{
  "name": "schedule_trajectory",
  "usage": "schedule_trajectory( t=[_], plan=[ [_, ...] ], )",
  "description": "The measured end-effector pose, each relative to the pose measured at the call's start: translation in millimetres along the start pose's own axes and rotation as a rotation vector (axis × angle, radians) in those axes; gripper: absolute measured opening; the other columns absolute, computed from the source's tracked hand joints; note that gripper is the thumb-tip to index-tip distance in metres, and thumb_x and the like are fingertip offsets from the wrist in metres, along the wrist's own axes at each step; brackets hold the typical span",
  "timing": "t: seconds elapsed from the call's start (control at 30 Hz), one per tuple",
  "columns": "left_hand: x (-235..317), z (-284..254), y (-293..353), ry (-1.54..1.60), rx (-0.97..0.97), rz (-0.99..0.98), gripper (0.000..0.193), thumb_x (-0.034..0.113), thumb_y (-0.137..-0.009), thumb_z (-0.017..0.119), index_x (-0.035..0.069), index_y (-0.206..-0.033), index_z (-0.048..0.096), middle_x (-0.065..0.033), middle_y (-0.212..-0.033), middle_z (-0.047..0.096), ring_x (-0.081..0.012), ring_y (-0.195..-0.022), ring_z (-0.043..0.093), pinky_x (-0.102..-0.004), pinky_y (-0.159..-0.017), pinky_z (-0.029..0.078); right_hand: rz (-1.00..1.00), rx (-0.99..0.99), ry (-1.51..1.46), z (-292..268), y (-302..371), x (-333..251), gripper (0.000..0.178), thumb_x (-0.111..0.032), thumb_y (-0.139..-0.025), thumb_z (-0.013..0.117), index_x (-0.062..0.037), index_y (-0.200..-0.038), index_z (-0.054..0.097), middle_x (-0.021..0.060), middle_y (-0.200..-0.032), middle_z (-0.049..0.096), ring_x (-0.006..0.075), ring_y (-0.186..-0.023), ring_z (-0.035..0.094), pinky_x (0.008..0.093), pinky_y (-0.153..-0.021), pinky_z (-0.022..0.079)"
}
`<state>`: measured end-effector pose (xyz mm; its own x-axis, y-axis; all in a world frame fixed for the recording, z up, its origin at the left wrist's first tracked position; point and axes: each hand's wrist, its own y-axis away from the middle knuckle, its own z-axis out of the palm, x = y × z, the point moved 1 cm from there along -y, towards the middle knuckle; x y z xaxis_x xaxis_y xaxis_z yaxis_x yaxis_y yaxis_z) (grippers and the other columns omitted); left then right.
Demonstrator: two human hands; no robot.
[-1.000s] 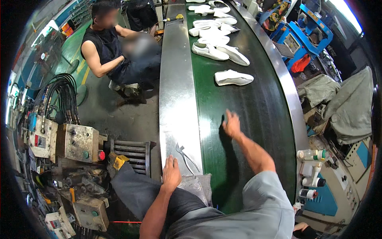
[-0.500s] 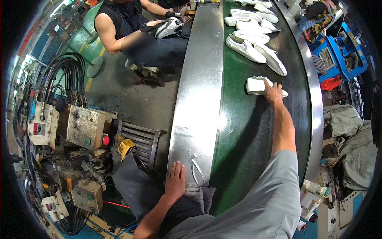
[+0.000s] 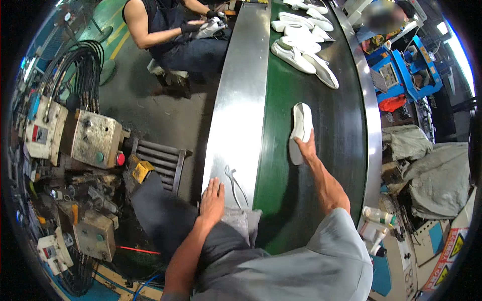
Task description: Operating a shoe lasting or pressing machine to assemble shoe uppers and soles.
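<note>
The right hand [image 3: 307, 145] grasps one white shoe [image 3: 302, 120] over the green belt [image 3: 281, 100], the shoe's opening turned up so that its inside shows; whether it touches the belt I cannot tell. The left hand [image 3: 213, 200] holds nothing and lies flat, fingers straight, at the edge of the metal ledge [image 3: 236, 100], just beside the pliers [image 3: 230, 175] and a grey cloth [image 3: 237, 219]. As far as the view shows, the work stands at one shoe in hand, apart from the rest, with nothing visibly done to it. The other shoes [image 3: 294, 56] lie clustered farther up the belt, out of either hand's touch, and the pliers lie unused. Left of the ledge, a co-worker [image 3: 168, 25] holds a pale shoe [image 3: 209, 31]
</note>
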<state>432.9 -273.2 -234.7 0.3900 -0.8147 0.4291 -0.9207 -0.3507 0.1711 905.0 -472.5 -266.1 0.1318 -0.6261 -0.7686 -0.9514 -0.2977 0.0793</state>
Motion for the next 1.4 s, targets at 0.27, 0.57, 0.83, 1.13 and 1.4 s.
schedule_trajectory(
  t=[0.27, 0.57, 0.83, 1.13, 1.4],
  plan=[
    [-10.4, -75.1, -5.5, 1.524, 0.129, -0.415, 0.100, 0.035, -0.105, 0.074, 0.014, -0.178, 0.008, -0.0288, -0.177, 0.026, -0.0408, -0.159, 0.037, -0.0559, -0.125, 0.036, 0.178, -0.704, -0.675, 58.4, 239.1, -172.9, 0.075, -0.016, -0.095, 0.078, 0.0027, -0.158, 0.042, 0.0159, -0.141, 0.063, 0.0259, -0.126, 0.062, 0.0420, -0.108, 0.052],
    [-45.2, -157.1, 138.6, 1.743, 0.941, -0.291, 0.087, 0.026, -0.102, 0.074, 0.010, -0.171, 0.024, -0.0160, -0.159, 0.048, -0.0272, -0.144, 0.049, -0.0434, -0.118, 0.046, 0.538, -1.493, -0.974, 129.7, 409.5, -322.4, 0.071, -0.039, -0.116, 0.053, -0.0109, -0.175, 0.025, 0.0140, -0.173, 0.037, 0.0286, -0.157, 0.039, 0.0443, -0.130, 0.033],
    [-52.7, -133.7, 220.9, 1.650, 1.209, -0.487, 0.095, 0.029, -0.103, 0.074, 0.007, -0.174, 0.015, -0.0193, -0.166, 0.042, -0.0298, -0.149, 0.046, -0.0442, -0.124, 0.040, -0.079, -1.529, -0.605, 173.5, 466.8, -318.4, 0.070, -0.039, -0.116, 0.054, 0.0048, -0.168, 0.034, 0.0190, -0.162, 0.049, 0.0254, -0.148, 0.047, 0.0395, -0.125, 0.035],
    [-110.9, -137.7, 274.0, 0.986, 1.203, -0.742, 0.028, 0.013, -0.108, 0.066, -0.001, -0.130, 0.075, -0.0100, -0.121, 0.078, -0.0211, -0.113, 0.072, -0.0336, -0.102, 0.054, -0.386, -1.538, -0.106, 149.7, 467.3, -303.7, 0.080, -0.045, -0.110, 0.064, 0.0037, -0.168, 0.035, 0.0257, -0.161, 0.053, 0.0322, -0.148, 0.052, 0.0409, -0.124, 0.039],
    [-102.0, -169.1, 250.5, 0.601, 1.167, -0.608, 0.023, 0.010, -0.108, 0.064, -0.002, -0.124, 0.076, -0.0181, -0.115, 0.076, -0.0316, -0.104, 0.075, -0.0379, -0.090, 0.058, -0.901, -1.181, -0.025, 217.5, 475.7, -383.3, 0.073, -0.037, -0.102, 0.075, -0.0003, -0.160, 0.050, 0.0278, -0.137, 0.068, 0.0379, -0.119, 0.069, 0.0395, -0.103, 0.054]
  ],
)
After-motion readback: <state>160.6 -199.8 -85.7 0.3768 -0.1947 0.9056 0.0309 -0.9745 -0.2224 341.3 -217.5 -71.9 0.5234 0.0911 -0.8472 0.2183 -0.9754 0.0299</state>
